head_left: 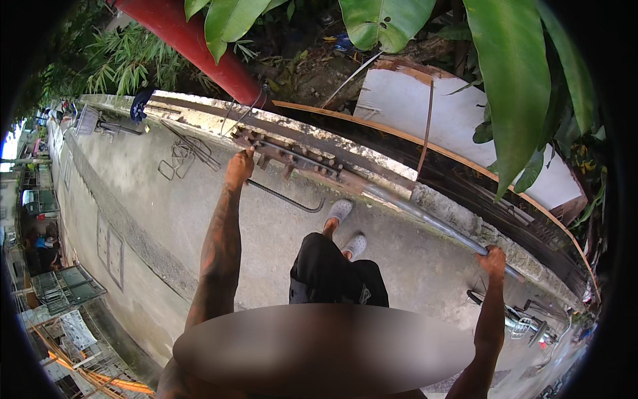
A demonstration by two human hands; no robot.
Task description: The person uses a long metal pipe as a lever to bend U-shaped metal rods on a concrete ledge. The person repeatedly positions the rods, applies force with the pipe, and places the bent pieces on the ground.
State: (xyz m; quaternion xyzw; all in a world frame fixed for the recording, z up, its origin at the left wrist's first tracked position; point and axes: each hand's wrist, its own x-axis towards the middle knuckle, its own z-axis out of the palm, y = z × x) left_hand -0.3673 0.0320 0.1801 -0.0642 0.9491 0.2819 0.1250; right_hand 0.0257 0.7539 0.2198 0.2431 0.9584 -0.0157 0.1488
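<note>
My right hand (492,261) is closed round a long grey metal pipe (432,221), near its far-right end. The pipe runs left along the wall top to a rusty steel bending jig (292,157) studded with upright pegs. At the left end of this jig, my left hand (239,167) is closed on a dark ribbed rebar (282,197); its fingers partly hide the grip. From beside that wrist the rebar reaches right and ends in an upturned hook, in front of the wall.
A low concrete wall (432,193) carries the jig. Several bent rebar frames (179,159) lie on the concrete ground at left. A bicycle (522,324) is at lower right. Beyond the wall are a red pipe (199,50), a white board (412,106) and large overhanging leaves (508,73).
</note>
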